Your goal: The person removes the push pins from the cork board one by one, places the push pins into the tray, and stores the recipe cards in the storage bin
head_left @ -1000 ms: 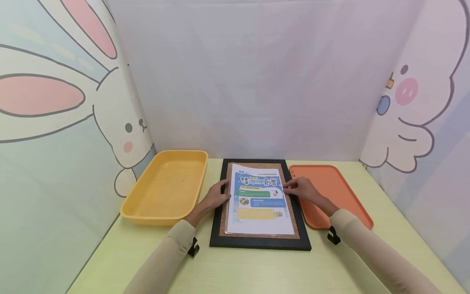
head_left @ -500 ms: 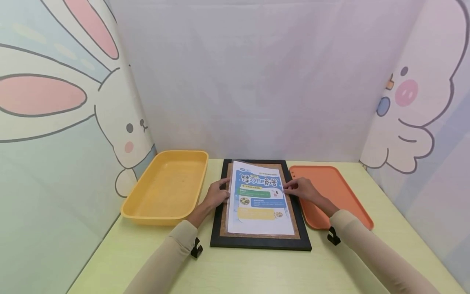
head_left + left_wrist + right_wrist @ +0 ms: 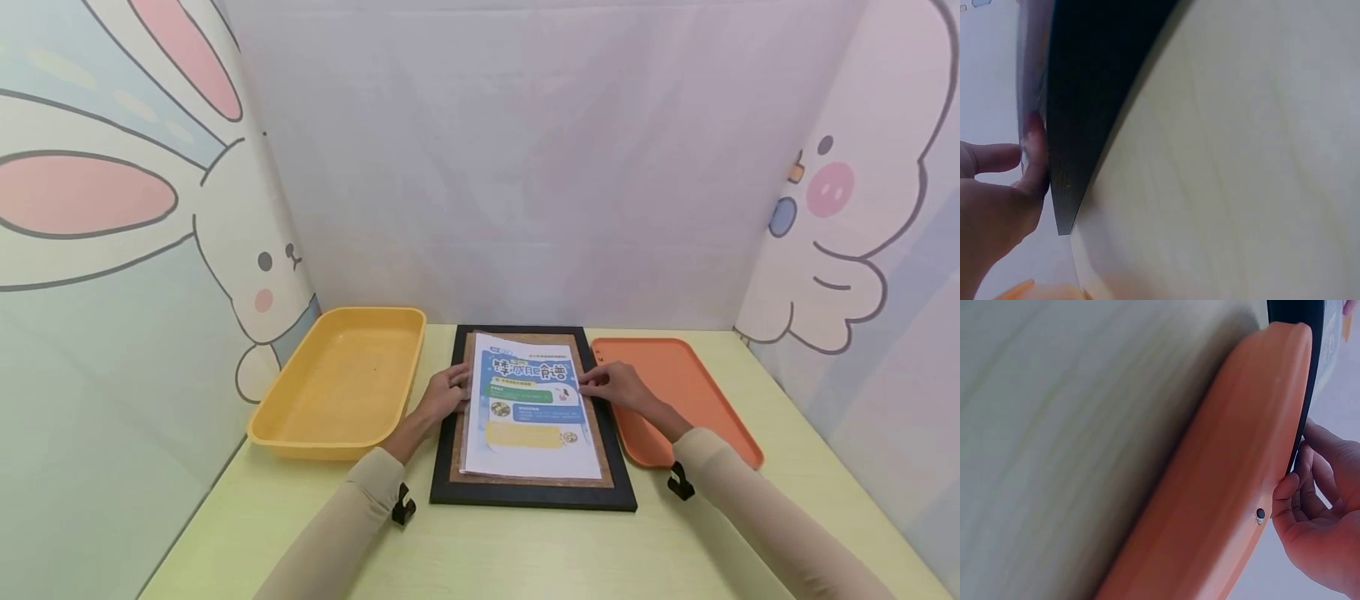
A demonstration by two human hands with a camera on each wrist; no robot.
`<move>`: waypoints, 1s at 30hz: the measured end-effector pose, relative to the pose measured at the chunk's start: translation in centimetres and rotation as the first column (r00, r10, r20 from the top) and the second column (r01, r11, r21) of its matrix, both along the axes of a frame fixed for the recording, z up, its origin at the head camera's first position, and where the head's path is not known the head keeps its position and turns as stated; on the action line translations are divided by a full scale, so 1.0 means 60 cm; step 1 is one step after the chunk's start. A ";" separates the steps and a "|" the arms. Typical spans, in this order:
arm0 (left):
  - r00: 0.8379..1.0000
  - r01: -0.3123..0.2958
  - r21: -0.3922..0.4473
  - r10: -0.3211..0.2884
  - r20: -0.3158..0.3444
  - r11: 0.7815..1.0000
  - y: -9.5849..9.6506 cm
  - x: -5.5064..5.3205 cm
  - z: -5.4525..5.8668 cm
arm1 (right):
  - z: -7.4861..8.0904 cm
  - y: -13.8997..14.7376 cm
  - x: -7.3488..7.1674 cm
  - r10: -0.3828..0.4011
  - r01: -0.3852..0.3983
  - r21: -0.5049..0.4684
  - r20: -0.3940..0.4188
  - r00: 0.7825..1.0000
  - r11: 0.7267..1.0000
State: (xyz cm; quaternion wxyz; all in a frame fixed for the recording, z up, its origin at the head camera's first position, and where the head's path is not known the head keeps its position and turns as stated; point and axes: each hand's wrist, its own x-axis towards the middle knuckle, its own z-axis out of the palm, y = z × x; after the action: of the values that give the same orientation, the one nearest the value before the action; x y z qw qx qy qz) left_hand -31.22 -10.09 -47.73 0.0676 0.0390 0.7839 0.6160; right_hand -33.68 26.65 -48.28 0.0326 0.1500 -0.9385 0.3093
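A printed sheet with a glossy clear plastic edge lies over the brown cork-like board inside a black frame. At its left edge my left hand pinches the sheet between thumb and finger; the left wrist view shows the thumb above the sheet and a finger between it and the frame. My right hand holds the opposite edge with thumb and fingertips. In the right wrist view the fingers of this hand are curled beside the frame, and the grip itself is partly hidden.
A deep yellow tray stands left of the frame. An orange tray lies close along its right side, under the right forearm. Behind the pale wood table hangs a white curtain, with cartoon-printed panels at both sides.
The sheet's upper left corner rose slightly, then came down again. The left fingers have shifted a little along the left edge. My right hand has stayed in place.
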 end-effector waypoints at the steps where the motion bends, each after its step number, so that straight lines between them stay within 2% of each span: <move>1: 1.000 0.004 -0.009 -0.004 -0.011 1.000 0.000 0.000 -0.001 | 0.000 0.000 0.000 -0.001 0.001 -0.001 0.000 1.000 1.000; 7: 0.997 -0.008 -0.042 0.005 -0.078 0.999 0.003 0.007 -0.002 | 0.002 0.000 0.001 -0.009 0.009 0.002 0.005 1.000 1.000; 10: 0.996 -0.037 -0.027 0.035 -0.087 0.999 0.005 0.009 -0.001 | 0.005 -0.002 0.003 -0.007 0.007 0.010 0.007 1.000 1.000; 15: 0.993 -0.060 0.031 0.063 -0.096 0.998 -0.001 0.004 0.002 | 0.013 -0.002 0.007 0.006 -0.005 0.011 -0.043 0.999 1.000; 17: 0.993 -0.070 0.073 0.077 -0.095 0.995 -0.006 0.001 0.008 | 0.016 -0.001 0.007 0.011 -0.011 0.002 -0.082 0.997 1.000; 22: 0.988 -0.100 0.109 0.112 -0.110 0.989 -0.020 -0.009 0.030 | 0.025 0.005 0.004 0.007 -0.010 -0.021 -0.143 0.990 1.000; 30: 0.989 -0.083 0.160 0.101 -0.108 0.984 -0.067 -0.011 0.073 | 0.034 0.011 0.002 -0.002 -0.001 -0.024 -0.139 0.990 1.000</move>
State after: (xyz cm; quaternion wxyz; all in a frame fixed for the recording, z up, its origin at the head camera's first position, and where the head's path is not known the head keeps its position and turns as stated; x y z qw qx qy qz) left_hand -31.86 -14.11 -43.34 -0.0097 0.0432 0.7371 0.6744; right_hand -33.54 27.28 -46.24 0.0996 0.1705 -0.9302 0.3093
